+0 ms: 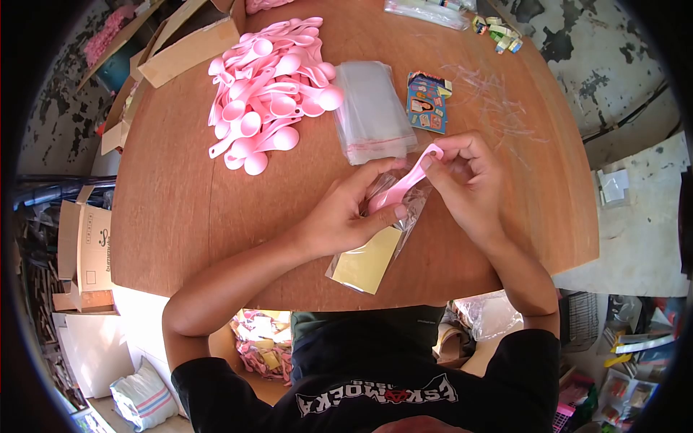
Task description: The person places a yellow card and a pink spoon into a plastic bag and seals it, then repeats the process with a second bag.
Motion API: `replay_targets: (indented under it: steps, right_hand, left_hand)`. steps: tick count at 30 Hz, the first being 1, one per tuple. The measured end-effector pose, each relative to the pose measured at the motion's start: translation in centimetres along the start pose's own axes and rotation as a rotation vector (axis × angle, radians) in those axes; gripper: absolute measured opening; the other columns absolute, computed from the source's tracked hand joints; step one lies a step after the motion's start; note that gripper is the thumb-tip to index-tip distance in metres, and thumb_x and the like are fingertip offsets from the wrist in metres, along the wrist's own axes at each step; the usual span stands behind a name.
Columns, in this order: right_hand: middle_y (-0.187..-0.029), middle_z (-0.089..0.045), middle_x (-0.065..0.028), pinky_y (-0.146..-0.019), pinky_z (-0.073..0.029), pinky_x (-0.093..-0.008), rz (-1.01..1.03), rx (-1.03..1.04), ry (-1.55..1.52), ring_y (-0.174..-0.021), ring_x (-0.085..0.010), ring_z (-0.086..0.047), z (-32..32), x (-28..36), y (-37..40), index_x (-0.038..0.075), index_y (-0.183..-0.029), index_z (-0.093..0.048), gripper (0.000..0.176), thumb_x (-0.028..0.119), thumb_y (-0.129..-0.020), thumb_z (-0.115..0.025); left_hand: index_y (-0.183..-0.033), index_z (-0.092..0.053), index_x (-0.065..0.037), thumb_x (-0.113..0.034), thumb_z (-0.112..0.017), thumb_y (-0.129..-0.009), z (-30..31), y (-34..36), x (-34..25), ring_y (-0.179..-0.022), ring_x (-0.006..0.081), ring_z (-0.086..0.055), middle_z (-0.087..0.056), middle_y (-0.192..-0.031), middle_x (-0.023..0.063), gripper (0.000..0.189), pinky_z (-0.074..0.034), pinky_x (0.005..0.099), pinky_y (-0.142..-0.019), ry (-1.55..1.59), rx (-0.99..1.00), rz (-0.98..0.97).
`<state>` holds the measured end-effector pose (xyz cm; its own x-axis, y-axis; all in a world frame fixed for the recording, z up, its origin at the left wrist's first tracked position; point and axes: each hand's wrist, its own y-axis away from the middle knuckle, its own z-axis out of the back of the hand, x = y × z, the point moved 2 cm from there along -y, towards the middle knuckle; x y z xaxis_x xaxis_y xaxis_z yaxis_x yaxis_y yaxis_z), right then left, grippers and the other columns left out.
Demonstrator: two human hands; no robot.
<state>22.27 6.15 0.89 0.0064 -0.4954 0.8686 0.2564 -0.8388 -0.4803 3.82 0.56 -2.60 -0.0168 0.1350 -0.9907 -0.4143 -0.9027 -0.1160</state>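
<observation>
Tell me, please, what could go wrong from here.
The pink spoon, pinched at its end by the right hand, could snag the thin clear bag in the left hand. The bag might crease around the yellow card inside. The loosely heaped spoons could slide onto the stacked bags beside them.

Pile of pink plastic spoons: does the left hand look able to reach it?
Probably yes: bare brown wooden table lies between the left hand and the spoon pile, though its fingers hold a clear plastic bag.

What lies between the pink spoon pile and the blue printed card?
A stack of clear bags lies between the spoon pile and the blue card in the head view.
</observation>
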Motion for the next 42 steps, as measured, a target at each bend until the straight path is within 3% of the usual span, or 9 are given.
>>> replay_targets:
  steps: [2, 4, 8, 10, 14, 20, 22, 33, 42]
  right_hand:
    - [-0.085, -0.066, -0.0020, -0.064, -0.048, -0.0193, -0.033, 0.007, -0.046, -0.076, -0.0038, -0.061, 0.0, -0.4, 0.1, 0.002, -0.097, -0.060, 0.014, 0.000, -0.087, -0.069]
    - [-0.085, -0.067, -0.0028, -0.063, -0.048, -0.0196, -0.108, 0.061, -0.098, -0.075, -0.0039, -0.062, -0.1, -0.5, 0.2, 0.001, -0.096, -0.061, 0.011, 0.001, -0.088, -0.069]
    - [-0.084, -0.070, -0.0044, -0.058, -0.049, -0.0202, -0.077, 0.253, 0.026, -0.070, -0.0055, -0.064, -0.9, 0.7, 0.7, 0.000, -0.092, -0.063, 0.007, 0.004, -0.089, -0.068]
    - [-0.083, -0.070, -0.0041, -0.057, -0.049, -0.0205, -0.038, 0.276, 0.048, -0.069, -0.0056, -0.064, -1.1, 0.4, 0.7, 0.001, -0.091, -0.064, 0.006, 0.004, -0.088, -0.069]
    - [-0.079, -0.070, -0.0038, -0.057, -0.048, -0.0215, 0.045, 0.263, 0.114, -0.067, -0.0060, -0.063, -1.1, 0.0, 0.7, 0.001, -0.089, -0.068, 0.005, 0.004, -0.085, -0.071]
    - [-0.080, -0.069, -0.0042, -0.058, -0.049, -0.0216, 0.067, 0.261, 0.182, -0.067, -0.0067, -0.063, -0.9, 0.3, 0.5, 0.001, -0.092, -0.068, 0.008, 0.003, -0.085, -0.070]
    - [-0.081, -0.068, -0.0046, -0.058, -0.050, -0.0221, 0.074, 0.255, 0.187, -0.068, -0.0075, -0.064, -1.0, 0.6, 0.5, 0.001, -0.092, -0.068, 0.008, 0.002, -0.085, -0.070]
    - [-0.083, -0.064, -0.0065, -0.059, -0.053, -0.0245, 0.161, 0.228, 0.255, -0.070, -0.0117, -0.066, -1.2, 0.9, 0.4, 0.000, -0.091, -0.067, 0.010, -0.001, -0.082, -0.072]
    - [-0.087, -0.064, -0.0051, -0.061, -0.049, -0.0232, 0.091, 0.136, 0.310, -0.072, -0.0104, -0.062, -0.4, 0.1, 0.7, 0.002, -0.095, -0.065, 0.010, 0.002, -0.085, -0.069]
  left_hand:
    - [-0.146, -0.032, -0.003, -0.003, -0.059, -0.096, 0.0, -0.1, 0.2, -0.105, 0.0121, -0.058, -0.059, -0.120, 0.0090, 0.056, -0.050, 0.0289, -0.089, -0.027, 0.009, -0.018]
    - [-0.138, -0.043, -0.001, -0.016, -0.067, -0.093, -0.2, -0.3, 0.6, -0.084, 0.0095, -0.061, -0.068, -0.099, 0.0108, 0.053, -0.051, 0.0289, -0.073, 0.001, -0.079, -0.142]
    - [-0.137, -0.043, 0.001, -0.017, -0.065, -0.095, -0.3, -0.1, -0.1, -0.083, 0.0102, -0.062, -0.067, -0.099, 0.0100, 0.051, -0.052, 0.0296, -0.074, 0.126, -0.094, -0.140]
    - [-0.144, -0.033, -0.002, -0.004, -0.054, -0.099, 0.0, 0.2, -0.5, -0.106, 0.0138, -0.059, -0.059, -0.120, 0.0098, 0.049, -0.052, 0.0295, -0.087, 0.083, 0.010, 0.068]
    - [-0.135, -0.046, 0.003, -0.017, -0.063, -0.096, -0.2, -0.1, 0.6, -0.089, 0.0111, -0.063, -0.066, -0.101, 0.0095, 0.047, -0.053, 0.0295, -0.077, 0.059, -0.102, -0.124]
    - [-0.134, -0.047, 0.005, -0.016, -0.062, -0.097, -0.2, -0.1, 0.1, -0.092, 0.0122, -0.063, -0.065, -0.105, 0.0108, 0.045, -0.053, 0.0298, -0.078, 0.157, -0.081, -0.092]
    - [-0.139, -0.040, 0.003, -0.007, -0.053, -0.100, 0.0, 0.0, -0.3, -0.101, 0.0151, -0.064, -0.059, -0.122, 0.0118, 0.042, -0.053, 0.0302, -0.087, 0.074, 0.014, -0.030]
    - [-0.140, -0.041, 0.004, -0.007, -0.054, -0.099, -0.1, 0.0, -0.5, -0.101, 0.0141, -0.064, -0.059, -0.122, 0.0108, 0.044, -0.052, 0.0302, -0.088, 0.011, 0.012, -0.073]
    - [-0.144, -0.035, 0.003, -0.006, -0.054, -0.099, -0.1, 0.1, -0.6, -0.106, 0.0125, -0.060, -0.059, -0.122, 0.0097, 0.049, -0.049, 0.0296, -0.092, 0.007, -0.005, -0.020]
